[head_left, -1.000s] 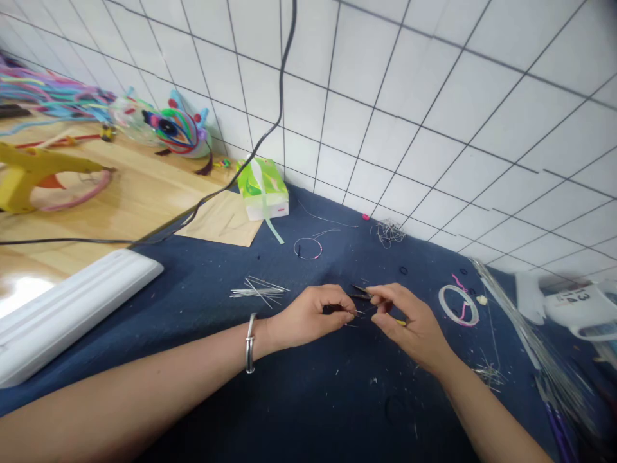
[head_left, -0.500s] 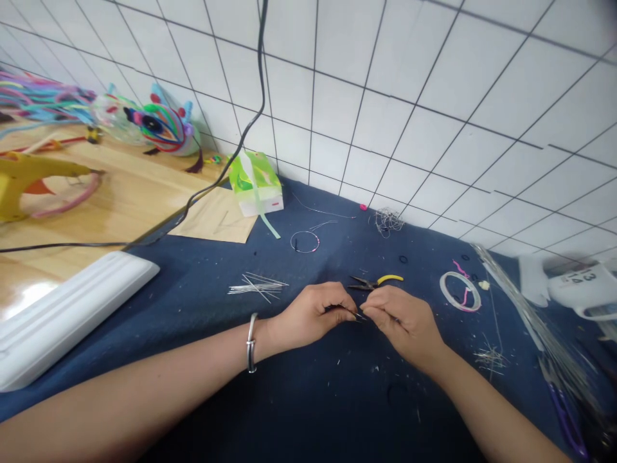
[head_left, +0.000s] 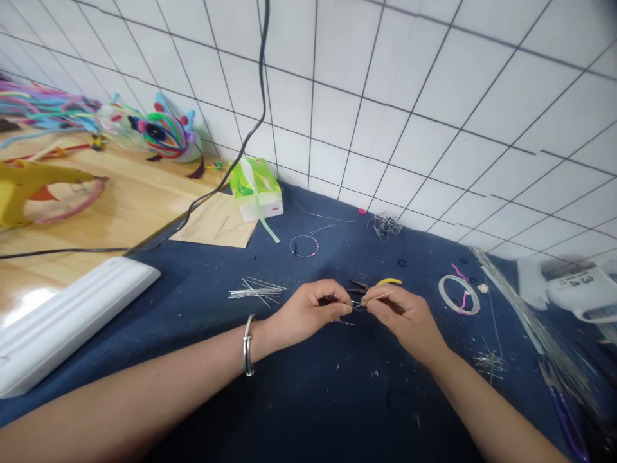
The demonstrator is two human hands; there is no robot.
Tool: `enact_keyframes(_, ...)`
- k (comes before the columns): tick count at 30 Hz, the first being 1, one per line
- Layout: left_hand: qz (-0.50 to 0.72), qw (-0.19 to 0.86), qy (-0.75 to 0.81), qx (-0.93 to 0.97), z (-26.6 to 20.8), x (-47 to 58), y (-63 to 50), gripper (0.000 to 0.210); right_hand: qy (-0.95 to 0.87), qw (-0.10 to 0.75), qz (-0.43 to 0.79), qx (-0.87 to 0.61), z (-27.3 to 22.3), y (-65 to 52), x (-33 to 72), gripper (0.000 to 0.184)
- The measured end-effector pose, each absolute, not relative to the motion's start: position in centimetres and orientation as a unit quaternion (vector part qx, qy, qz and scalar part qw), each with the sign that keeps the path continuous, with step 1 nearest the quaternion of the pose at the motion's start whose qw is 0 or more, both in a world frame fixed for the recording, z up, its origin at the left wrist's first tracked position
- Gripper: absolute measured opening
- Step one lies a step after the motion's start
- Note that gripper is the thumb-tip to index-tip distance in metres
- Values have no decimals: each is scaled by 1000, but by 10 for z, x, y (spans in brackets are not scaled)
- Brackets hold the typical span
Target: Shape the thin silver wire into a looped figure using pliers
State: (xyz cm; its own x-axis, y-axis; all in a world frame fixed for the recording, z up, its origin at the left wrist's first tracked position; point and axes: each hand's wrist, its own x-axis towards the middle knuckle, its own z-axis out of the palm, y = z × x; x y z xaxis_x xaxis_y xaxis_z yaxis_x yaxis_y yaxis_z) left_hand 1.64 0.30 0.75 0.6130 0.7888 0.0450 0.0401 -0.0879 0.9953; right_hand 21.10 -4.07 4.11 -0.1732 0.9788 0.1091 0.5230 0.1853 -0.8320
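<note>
My left hand (head_left: 319,310), with a silver bangle (head_left: 247,346) on its wrist, pinches thin wire between thumb and fingers. A short end of wire hangs just below those fingertips. Facing it, a small gap away, my right hand (head_left: 402,314) is closed on a thin metal wire (head_left: 383,296) that sticks out past its fingers. The wire pieces cross between the two hands. Right behind the hands lie pliers (head_left: 389,281) with yellow handles, partly hidden by my right hand. Left of my left hand is a pile of straight wire pieces (head_left: 255,289) on the dark blue cloth (head_left: 289,411).
A beaded wire ring (head_left: 304,245) and a tangle of wire (head_left: 384,225) lie toward the tiled wall (head_left: 366,122). A white tape roll (head_left: 457,294), wire scraps (head_left: 490,362) and purple-handled pliers (head_left: 566,415) are right. A tissue box (head_left: 256,186), white bar (head_left: 77,321) and glue gun (head_left: 43,183) are left.
My hands have shifted slightly, and the right one has turned so that its wire now shows across the fingers. The view has tilted up a little.
</note>
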Motion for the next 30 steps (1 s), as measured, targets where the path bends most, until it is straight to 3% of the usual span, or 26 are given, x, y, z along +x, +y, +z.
enact_keyframes(10,322,682,310,578,3,22,-2,14,-670,346,356,-552,29,-44,198,8)
enact_keyframes(17,354,688,319,547,4,26,-8,12,-621,369,366,-586,22,-48,193,10)
enact_keyframes(25,340,689,287,572,7,23,-5,26,-589,371,392,-601,18,-44,197,12)
enact_keyframes(30,322,703,303,558,6,24,-3,19,-593,359,446,-566,17,-39,203,12)
